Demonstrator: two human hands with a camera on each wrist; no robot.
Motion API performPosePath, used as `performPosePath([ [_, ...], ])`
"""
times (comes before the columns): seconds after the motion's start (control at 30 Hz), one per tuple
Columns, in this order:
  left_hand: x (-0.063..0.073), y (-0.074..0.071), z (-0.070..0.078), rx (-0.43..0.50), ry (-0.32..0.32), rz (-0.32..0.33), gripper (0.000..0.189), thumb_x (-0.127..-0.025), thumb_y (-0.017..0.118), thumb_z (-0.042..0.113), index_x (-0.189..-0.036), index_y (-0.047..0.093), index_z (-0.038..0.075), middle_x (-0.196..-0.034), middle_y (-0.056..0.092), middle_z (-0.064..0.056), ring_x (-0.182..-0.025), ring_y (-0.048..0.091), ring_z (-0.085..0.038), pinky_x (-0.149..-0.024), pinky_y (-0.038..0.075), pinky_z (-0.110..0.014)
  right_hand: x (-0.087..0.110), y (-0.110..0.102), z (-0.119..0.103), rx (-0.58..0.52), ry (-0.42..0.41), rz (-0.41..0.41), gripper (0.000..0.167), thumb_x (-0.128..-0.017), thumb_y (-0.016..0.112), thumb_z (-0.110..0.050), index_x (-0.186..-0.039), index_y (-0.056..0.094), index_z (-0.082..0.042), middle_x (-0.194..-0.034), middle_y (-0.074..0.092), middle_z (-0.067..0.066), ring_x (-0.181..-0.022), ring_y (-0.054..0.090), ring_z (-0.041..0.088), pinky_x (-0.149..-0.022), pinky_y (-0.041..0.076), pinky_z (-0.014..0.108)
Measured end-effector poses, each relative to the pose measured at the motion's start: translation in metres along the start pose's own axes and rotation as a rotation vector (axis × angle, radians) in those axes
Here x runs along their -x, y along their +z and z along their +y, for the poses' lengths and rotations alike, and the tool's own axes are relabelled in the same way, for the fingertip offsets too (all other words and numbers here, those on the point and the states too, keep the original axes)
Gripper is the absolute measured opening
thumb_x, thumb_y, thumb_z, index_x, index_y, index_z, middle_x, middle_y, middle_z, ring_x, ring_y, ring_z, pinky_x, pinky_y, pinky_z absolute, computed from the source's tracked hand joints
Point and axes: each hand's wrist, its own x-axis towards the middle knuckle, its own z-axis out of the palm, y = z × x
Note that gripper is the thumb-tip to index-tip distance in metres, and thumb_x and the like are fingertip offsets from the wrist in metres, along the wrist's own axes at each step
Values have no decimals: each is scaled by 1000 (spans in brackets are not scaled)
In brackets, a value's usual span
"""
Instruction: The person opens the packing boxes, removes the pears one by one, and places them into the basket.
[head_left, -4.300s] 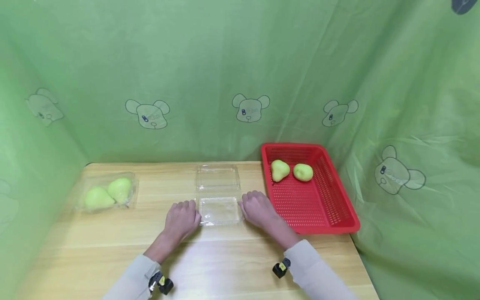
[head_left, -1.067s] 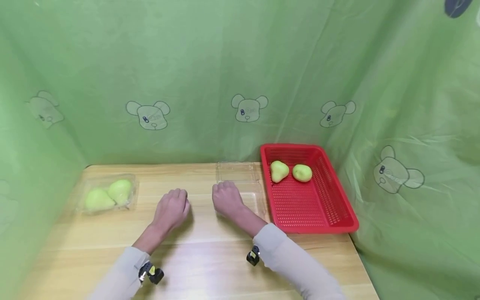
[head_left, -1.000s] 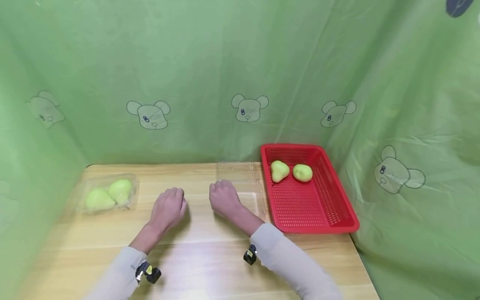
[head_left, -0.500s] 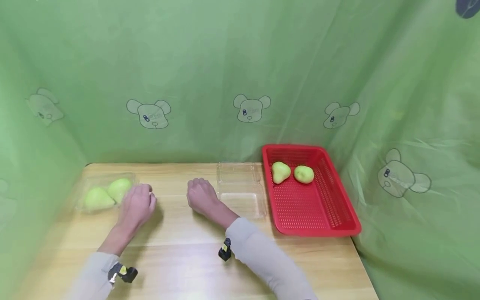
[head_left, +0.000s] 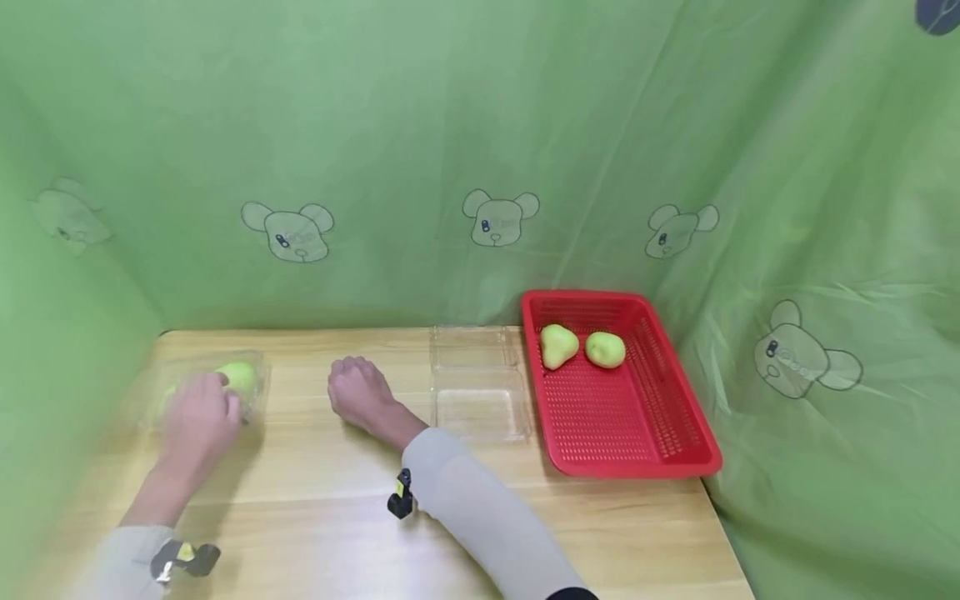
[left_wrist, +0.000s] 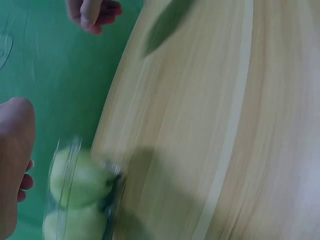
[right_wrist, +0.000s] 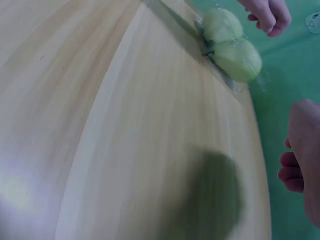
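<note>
At the far left of the table lies a clear plastic fruit box holding two green pears. My left hand, blurred in the head view, hovers over this box and partly covers it. In the right wrist view it is apart from the box, fingers loosely curled and holding nothing. To its right, my right hand hangs above the table with loosely curled fingers, also holding nothing. Behind it, an unfolded clear plastic box lies with its two halves apart and nothing inside.
A red perforated basket stands at the right, with two green pears near its back. The wooden table ends at a green curtain at the back and sides.
The unfolded box has shifted right, beside the basket, and my hands have left it. Both hands have since moved left, the left one reaching over the box with pears.
</note>
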Motion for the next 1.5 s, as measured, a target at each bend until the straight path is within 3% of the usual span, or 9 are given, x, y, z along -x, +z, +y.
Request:
performPosePath([
  [0.23, 1, -25, -37, -79, -13, 60, 32, -96, 52, 12, -107, 60, -17, -96, 61, -37, -79, 57, -51, -61, 44, -58, -20, 4, -31, -8, -34, -9, 35, -112, 34, -32, -102, 64, -18, -87, 59, -9, -78, 53, 6, -77, 53, 15],
  [0.47, 13, -29, -60, -90, 9, 206, 28, -96, 45, 1, -108, 58, -20, -96, 57, -42, -81, 53, -58, -63, 44, -67, -30, 6, -58, -39, -26, -41, 36, -112, 33, -35, -101, 63, -19, -86, 59, -9, -76, 50, 5, -72, 50, 13],
  [0.67, 29, -38, -86, -123, 162, 308, 17, -89, 50, -14, -101, 49, -26, -84, 48, -40, -72, 47, -56, -55, 42, -64, -39, 1, -79, -189, -3, -90, 39, -113, 29, -36, -97, 61, -18, -87, 57, -8, -77, 50, 6, -70, 48, 13],
  [0.83, 39, -35, -105, -106, 133, 164, 13, -92, 49, -17, -102, 45, -24, -83, 46, -39, -65, 48, -54, -48, 44, -64, -43, -2, -90, -305, 43, -131, 43, -113, 26, -36, -101, 62, -15, -88, 57, -5, -77, 51, 7, -71, 48, 16],
  [0.93, 38, -32, -106, -61, 72, 50, 19, -96, 46, -15, -113, 46, -24, -87, 50, -42, -65, 52, -53, -50, 49, -61, -43, 0, -91, -333, 59, -149, 42, -113, 29, -35, -107, 65, -13, -90, 60, -5, -79, 53, 7, -73, 50, 16],
  [1.03, 33, -33, -104, 29, -60, -26, 30, -101, 42, -7, -126, 46, -22, -93, 55, -46, -68, 56, -54, -50, 49, -58, -43, 2, -93, -344, 31, -144, 39, -112, 32, -34, -108, 65, -13, -90, 60, -6, -78, 52, 7, -71, 49, 16],
  [1.13, 33, -34, -104, 70, -128, -44, 31, -101, 45, -4, -129, 47, -18, -94, 59, -45, -69, 59, -54, -50, 51, -55, -44, 4, -96, -326, 6, -131, 34, -112, 37, -35, -105, 64, -16, -88, 59, -7, -76, 50, 5, -67, 46, 16],
  [1.37, 35, -28, -110, 59, -149, -19, 24, -107, 43, 3, -115, 55, -15, -71, 61, -28, -56, 55, -33, -46, 42, -34, -46, 6, -100, -370, 2, -154, 21, -108, 48, -34, -99, 61, -20, -89, 58, -8, -73, 49, 2, -62, 44, 12],
  [1.5, 35, -28, -109, 37, -147, -30, 31, -110, 37, 9, -112, 55, -17, -66, 58, -23, -55, 53, -30, -46, 43, -35, -47, 7, -101, -360, 12, -160, 19, -107, 51, -31, -96, 63, -22, -91, 60, -9, -74, 50, 2, -64, 46, 13],
])
